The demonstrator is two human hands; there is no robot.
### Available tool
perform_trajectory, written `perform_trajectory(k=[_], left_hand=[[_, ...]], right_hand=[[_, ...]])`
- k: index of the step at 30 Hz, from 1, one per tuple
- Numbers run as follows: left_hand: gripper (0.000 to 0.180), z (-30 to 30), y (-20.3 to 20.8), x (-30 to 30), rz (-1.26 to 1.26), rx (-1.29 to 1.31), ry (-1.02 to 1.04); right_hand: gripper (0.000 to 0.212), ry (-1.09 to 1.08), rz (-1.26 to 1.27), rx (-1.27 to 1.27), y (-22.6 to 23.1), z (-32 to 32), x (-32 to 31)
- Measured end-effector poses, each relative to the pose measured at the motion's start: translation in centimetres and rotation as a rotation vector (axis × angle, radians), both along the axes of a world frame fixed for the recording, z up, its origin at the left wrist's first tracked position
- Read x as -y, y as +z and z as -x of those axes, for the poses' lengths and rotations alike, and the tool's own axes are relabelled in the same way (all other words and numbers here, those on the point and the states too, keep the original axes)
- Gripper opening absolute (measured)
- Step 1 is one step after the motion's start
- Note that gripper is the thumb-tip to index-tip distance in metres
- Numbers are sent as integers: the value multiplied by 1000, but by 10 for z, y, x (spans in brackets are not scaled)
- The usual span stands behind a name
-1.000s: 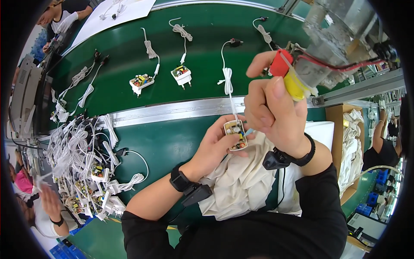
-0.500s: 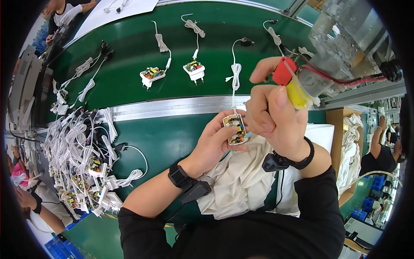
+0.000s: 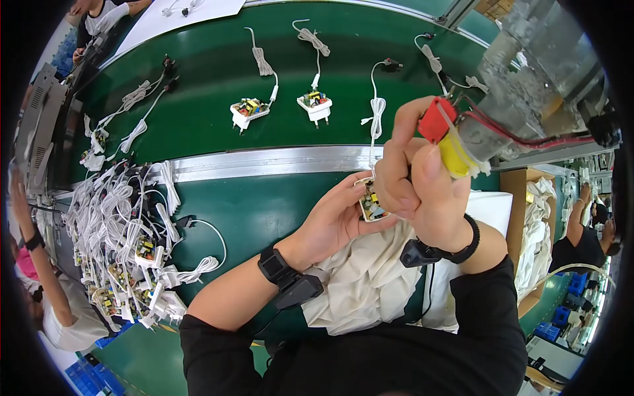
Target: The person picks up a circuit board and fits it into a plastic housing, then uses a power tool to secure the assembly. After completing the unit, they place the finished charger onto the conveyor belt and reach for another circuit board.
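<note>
The two open plugs on the far belt have slid a little to the right since a moment ago, while the hands have stayed put over the near edge. The small white charger shell [image 3: 370, 201] with its circuit board showing sits in the left hand [image 3: 333, 221], just in front of the person's chest, above the near green desk [image 3: 251, 204]. The left fingers are curled under it and pinch it from below and the side. The right hand [image 3: 422, 191] is wrapped tight round a hanging power screwdriver [image 3: 456, 148] with a yellow grip and red top, its fingers pressed together about the handle, and the tip comes down onto the shell. A thin white cable [image 3: 376, 115] runs up from the shell over the metal rail [image 3: 264, 162]. Both wrists carry black bands. Under the hands lies a crumpled white cloth [image 3: 370, 284]. Beyond the rail, on the green belt [image 3: 198, 86], stand two more open chargers [image 3: 249, 112] with bundled cords, well apart from the hands. To the left a big heap of white corded chargers [image 3: 125, 237] is piled on the desk, and another person's arm [image 3: 39, 264] shows at the far left edge.
</note>
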State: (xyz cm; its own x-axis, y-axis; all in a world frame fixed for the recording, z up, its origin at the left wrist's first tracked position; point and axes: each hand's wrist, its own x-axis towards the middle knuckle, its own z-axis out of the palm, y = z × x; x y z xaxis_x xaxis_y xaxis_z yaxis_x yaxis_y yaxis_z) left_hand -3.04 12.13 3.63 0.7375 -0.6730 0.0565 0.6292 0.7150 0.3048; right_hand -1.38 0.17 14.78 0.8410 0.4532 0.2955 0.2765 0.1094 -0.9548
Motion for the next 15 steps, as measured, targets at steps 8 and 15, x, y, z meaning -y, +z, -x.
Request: perform_trajectory(k=[8, 15], left_hand=[[33, -33, 16, 12, -313, 252, 161], [47, -150, 65, 62, -758, 1198, 1176]], right_hand=[[48, -49, -9, -6, 11, 4, -1], [40, -56, -63, -112, 9, 11, 1]])
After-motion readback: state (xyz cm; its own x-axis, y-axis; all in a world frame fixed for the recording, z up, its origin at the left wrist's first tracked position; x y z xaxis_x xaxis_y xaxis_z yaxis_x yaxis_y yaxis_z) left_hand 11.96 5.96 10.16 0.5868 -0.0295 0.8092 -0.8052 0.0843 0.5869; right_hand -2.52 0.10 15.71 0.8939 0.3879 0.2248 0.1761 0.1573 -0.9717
